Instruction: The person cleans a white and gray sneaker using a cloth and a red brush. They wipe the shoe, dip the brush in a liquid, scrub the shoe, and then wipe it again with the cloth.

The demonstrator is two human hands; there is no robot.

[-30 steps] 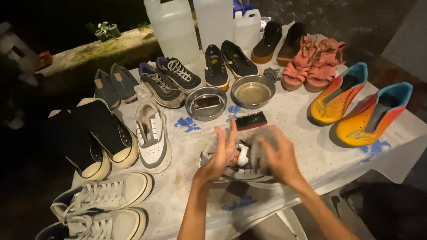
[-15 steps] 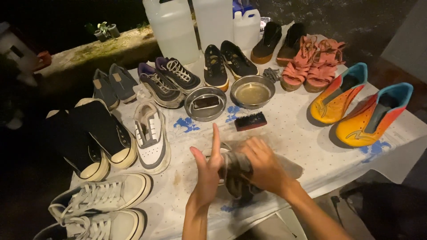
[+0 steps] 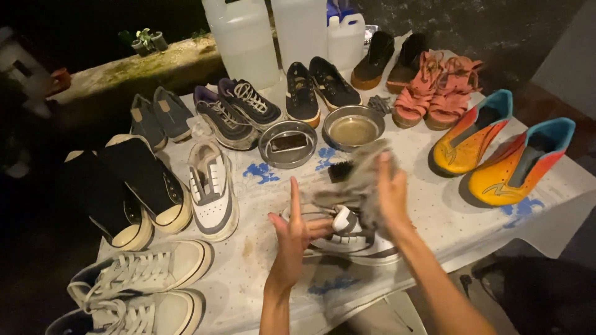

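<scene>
A white and grey sneaker (image 3: 354,239) lies on its side on the cloth-covered table (image 3: 434,217) in front of me. My left hand (image 3: 292,239) rests against its near end with the fingers spread and one finger pointing up. My right hand (image 3: 391,192) is above the sneaker and grips a crumpled grey rag (image 3: 357,183). A dark brush (image 3: 338,170) lies just behind the rag.
Two metal bowls (image 3: 287,144) (image 3: 354,127) stand mid-table, one holding murky water. Many shoes ring the table: orange and blue boots (image 3: 503,155), pink sandals (image 3: 434,93), black high-tops (image 3: 124,186), a white sneaker (image 3: 211,186). Plastic jugs (image 3: 245,40) stand at the back.
My right hand has lifted up and back with the rag, off the sneaker. My left hand has stayed at the sneaker's near end with its fingers spread.
</scene>
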